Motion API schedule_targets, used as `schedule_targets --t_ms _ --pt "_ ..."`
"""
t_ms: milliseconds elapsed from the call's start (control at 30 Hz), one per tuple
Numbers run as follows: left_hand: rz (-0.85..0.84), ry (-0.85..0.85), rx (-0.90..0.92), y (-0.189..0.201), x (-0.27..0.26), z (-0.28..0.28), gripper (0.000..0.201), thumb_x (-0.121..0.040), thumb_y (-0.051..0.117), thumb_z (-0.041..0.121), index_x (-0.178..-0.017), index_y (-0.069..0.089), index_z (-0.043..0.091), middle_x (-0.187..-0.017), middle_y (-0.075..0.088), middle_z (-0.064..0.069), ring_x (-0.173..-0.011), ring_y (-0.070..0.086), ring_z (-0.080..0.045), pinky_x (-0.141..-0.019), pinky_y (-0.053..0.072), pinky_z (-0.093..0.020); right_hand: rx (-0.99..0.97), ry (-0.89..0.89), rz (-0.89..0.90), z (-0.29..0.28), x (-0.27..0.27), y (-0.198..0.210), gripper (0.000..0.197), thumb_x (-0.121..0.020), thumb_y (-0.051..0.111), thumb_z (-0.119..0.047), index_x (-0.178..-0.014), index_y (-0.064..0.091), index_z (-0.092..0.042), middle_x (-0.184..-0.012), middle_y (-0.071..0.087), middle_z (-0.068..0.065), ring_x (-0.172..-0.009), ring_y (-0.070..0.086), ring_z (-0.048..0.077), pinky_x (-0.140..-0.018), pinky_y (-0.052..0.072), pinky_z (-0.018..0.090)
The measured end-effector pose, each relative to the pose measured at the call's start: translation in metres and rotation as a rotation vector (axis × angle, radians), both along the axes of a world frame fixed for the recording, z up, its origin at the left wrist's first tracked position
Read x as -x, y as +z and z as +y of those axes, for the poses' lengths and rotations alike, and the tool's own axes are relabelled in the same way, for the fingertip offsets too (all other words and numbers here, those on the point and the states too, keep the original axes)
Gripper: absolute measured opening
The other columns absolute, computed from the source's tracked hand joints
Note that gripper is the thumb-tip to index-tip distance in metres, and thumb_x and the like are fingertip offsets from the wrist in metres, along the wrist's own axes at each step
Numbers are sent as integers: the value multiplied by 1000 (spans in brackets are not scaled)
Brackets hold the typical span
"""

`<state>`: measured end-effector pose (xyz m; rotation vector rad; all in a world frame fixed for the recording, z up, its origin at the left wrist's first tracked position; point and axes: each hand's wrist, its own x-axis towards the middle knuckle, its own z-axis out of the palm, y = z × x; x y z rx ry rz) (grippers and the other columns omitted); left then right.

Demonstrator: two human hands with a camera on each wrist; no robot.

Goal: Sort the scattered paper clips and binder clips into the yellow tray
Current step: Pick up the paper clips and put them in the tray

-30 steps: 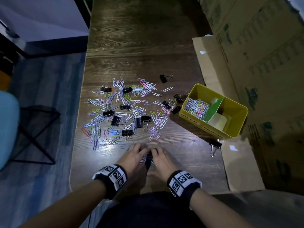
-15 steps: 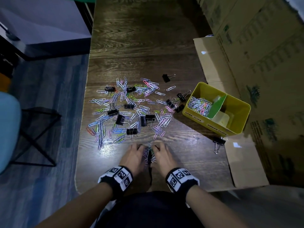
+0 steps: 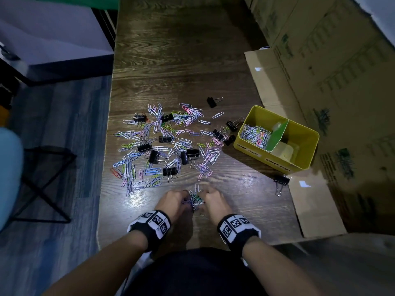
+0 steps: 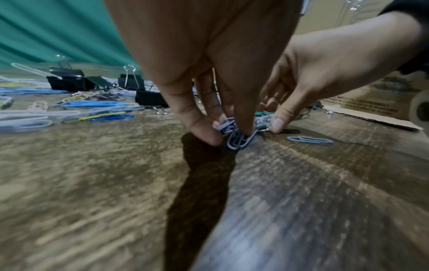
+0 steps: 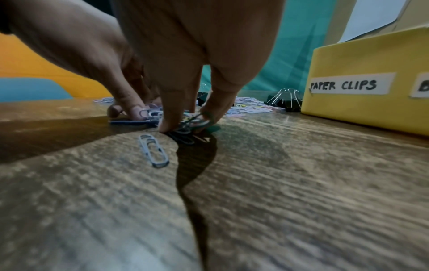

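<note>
Many coloured paper clips [image 3: 171, 137] and black binder clips [image 3: 192, 153] lie scattered mid-table. The yellow tray [image 3: 256, 151] stands to the right; its left compartment holds paper clips [image 3: 254, 134], and a green divider [image 3: 276, 135] splits it. Near the front edge my left hand [image 3: 181, 198] and right hand [image 3: 208, 197] meet around a small bunch of paper clips [image 3: 195, 199]. In the left wrist view my left hand [image 4: 228, 134] pinches blue and white clips [image 4: 236, 141]. My right hand [image 5: 188, 122] pinches the same bunch [image 5: 185, 136] against the table.
One loose paper clip [image 5: 153, 152] lies just behind the bunch. A binder clip [image 3: 281, 181] sits by the tray's near corner, another [image 3: 211, 101] at the far side. Flattened cardboard [image 3: 310, 199] and boxes fill the right. The table's left edge [image 3: 104, 167] drops to the floor.
Both hands have drawn together, their fingers curling in. The clips between them are now gathered into one tighter bunch, pinched from both sides.
</note>
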<state>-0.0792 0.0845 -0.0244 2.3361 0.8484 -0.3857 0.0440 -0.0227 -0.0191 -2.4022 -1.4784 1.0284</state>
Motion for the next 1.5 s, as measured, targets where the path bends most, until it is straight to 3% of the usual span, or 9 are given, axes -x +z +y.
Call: schedule_targets --t_ms 333,500,633,767,900,1000,1200,1367,1500 --pt "-33 -75 56 -1 4 19 5 -85 62 20 -87 63 15 -82 57 3 -73 52 -15 -69 44 -25 20 -244 164 2 -22 1 19 -86 62 -12 -103 71 -15 -103 69 12 -94 65 25 -83 49 25" --pt "-54 113 319 3 1 30 13 -83 66 14 -75 58 19 -69 56 9 -63 53 -6 -62 45 -15 -105 -426 321 -3 -35 15 31 -78 74 -15 -109 70 -8 -116 67 7 -108 61 16 -94 36 12" --pt "-107 334 670 16 -3 44 16 -83 65 6 -70 57 10 -69 61 -5 -69 61 -20 -63 56 -31 -215 -549 501 -10 -50 32 31 -74 77 -8 -105 71 -6 -116 67 7 -112 58 11 -101 38 18" --pt "-170 369 843 44 -21 61 9 -79 67 6 -73 60 5 -74 64 -18 -72 58 -30 -61 55 -31 -307 -745 611 -16 -67 49 22 -72 79 -8 -92 74 -15 -91 73 4 -91 68 19 -85 54 33" --pt "-240 238 889 85 -70 73 12 -78 66 11 -80 58 2 -75 65 -16 -67 61 -23 -60 53 -27 -504 -783 594 -20 -93 70 24 -70 79 -5 -86 74 -22 -82 70 -13 -73 65 -2 -71 52 18" --pt "-336 132 908 111 -123 70 9 -81 63 2 -85 57 -4 -74 63 -15 -58 61 -14 -54 51 -23 -622 -873 580 -20 -121 89 26 -69 78 -4 -80 73 -28 -84 71 -11 -73 68 3 -64 52 15" --pt "-385 145 643 112 -235 44 13 -81 66 2 -87 61 12 -68 64 -17 -54 58 -24 -52 49 -32 -780 -938 347 -11 -183 128 31 -70 80 -8 -98 71 -13 -82 70 -7 -73 66 1 -72 54 16" --pt "-98 -128 34 91 -281 19 23 -78 65 19 -99 64 10 -99 66 -14 -93 63 -28 -80 49 -30 -721 -914 158 8 -229 129 29 -69 82 -15 -96 75 -10 -82 70 -1 -70 62 5 -71 52 15" --pt "-64 -234 6 86 -283 17 22 -84 57 19 -102 64 9 -104 65 -17 -99 60 -33 -80 46 -31 -542 -812 58 19 -247 114 27 -72 81 -19 -98 74 -12 -91 72 3 -81 65 11 -84 52 21"
